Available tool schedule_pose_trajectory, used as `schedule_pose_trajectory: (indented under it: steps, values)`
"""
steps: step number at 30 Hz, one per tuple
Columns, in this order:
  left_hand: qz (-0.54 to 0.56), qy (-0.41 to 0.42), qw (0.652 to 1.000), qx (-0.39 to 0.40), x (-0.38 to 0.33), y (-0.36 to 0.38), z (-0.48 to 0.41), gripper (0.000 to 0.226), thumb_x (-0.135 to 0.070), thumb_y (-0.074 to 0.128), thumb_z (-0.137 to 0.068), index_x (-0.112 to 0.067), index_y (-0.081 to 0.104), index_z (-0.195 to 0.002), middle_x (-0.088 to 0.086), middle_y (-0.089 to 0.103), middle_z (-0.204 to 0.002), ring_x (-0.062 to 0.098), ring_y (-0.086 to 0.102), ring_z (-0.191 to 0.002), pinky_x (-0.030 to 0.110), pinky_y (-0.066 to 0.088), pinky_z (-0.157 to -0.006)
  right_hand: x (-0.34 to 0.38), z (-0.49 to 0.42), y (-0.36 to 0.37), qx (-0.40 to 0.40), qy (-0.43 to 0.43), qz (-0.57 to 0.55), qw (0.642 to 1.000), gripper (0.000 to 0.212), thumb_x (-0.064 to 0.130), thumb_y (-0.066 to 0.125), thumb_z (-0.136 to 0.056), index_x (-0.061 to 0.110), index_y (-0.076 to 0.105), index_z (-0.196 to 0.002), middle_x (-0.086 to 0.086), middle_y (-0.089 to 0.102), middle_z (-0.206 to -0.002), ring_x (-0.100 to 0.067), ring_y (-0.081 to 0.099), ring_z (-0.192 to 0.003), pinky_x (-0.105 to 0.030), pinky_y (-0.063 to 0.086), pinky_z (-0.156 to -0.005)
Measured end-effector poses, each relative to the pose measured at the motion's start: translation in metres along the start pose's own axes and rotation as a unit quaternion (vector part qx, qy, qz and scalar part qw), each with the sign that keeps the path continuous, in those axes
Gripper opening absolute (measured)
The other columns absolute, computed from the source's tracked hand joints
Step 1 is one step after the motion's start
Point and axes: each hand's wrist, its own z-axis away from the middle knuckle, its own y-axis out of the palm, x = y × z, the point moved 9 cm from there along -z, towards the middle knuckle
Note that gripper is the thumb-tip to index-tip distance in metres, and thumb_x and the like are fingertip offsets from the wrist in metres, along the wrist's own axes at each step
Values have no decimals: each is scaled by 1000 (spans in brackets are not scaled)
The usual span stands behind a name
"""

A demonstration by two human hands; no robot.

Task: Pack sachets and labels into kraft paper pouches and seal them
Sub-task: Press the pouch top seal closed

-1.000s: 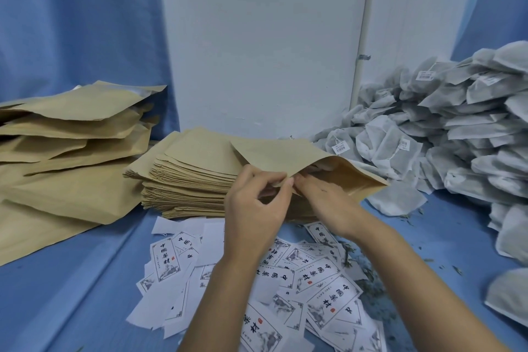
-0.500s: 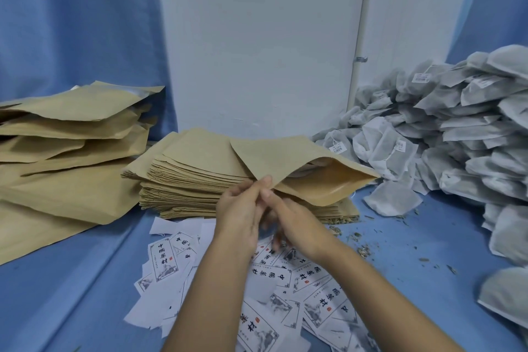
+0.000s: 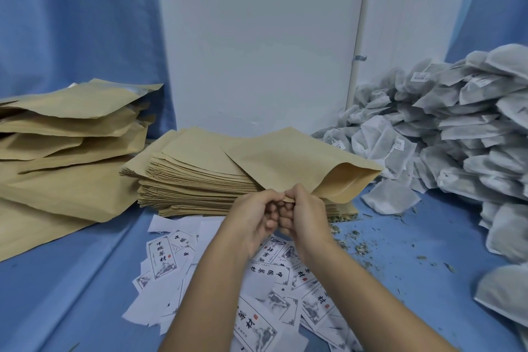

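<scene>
1. Far left, a loose pile of kraft pouches [image 3: 71,134] lies puffed (filled, I'd guess; contents hidden).
2. In the centre sits the flat stack of empty pouches [image 3: 194,177], with labels [image 3: 163,258] scattered before it.
3. The left hand [image 3: 251,220] and right hand [image 3: 303,217] pinch one pouch [image 3: 285,160] by its near edge just above the stack, fingers curled. Its mouth gapes rightward, and I see nothing inside.
4. I judge this the opening step. Next, one hand must free itself for the sachets [image 3: 457,128] heaped at right.

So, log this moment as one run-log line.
left hand: pinches kraft pouch corner | right hand: pinches same corner | pouch mouth: gaping | sachets: in pile
</scene>
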Motion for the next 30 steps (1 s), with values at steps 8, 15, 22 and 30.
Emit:
schedule_pose_trajectory:
  steps: [8, 15, 22, 30]
  values:
    - [26, -1, 1000, -12, 1, -4, -3, 26, -3, 55, -84, -8, 46, -60, -1, 39, -45, 8, 35, -34, 15, 23, -32, -3, -2, -2, 6, 32, -52, 998, 32, 16, 42, -88, 17, 31, -58, 5, 23, -40, -9, 16, -32, -19, 14, -34]
    - [-52, 20, 998, -20, 0, -3, -3, 28, -10, 59, -84, -10, 52, -57, -3, 46, -43, 6, 35, -35, 15, 23, -35, -3, -1, -2, 15, 32, -16, 999, 39, 23, 42, -89, 17, 33, -52, 3, 26, -40, -10, 18, -32, -18, 17, -34]
    - [-24, 0, 1000, -15, 1, -5, -7, 22, -8, 58, -83, -11, 48, -62, -4, 40, -43, 6, 33, -33, 15, 25, -35, -2, -2, -6, -13, 10, -40, 999, 34, 18, 42, -88, 20, 30, -57, 5, 23, -42, -10, 15, -34, -17, 14, -34]
    - [-24, -6, 1000, -14, 2, -6, -8, 20, -7, 57, -82, -11, 49, -65, -3, 40, -42, 6, 32, -32, 15, 25, -34, -2, -5, -15, -36, 16, -33, 999, 33, 20, 41, -89, 21, 30, -58, 6, 23, -42, -10, 15, -35, -18, 12, -37]
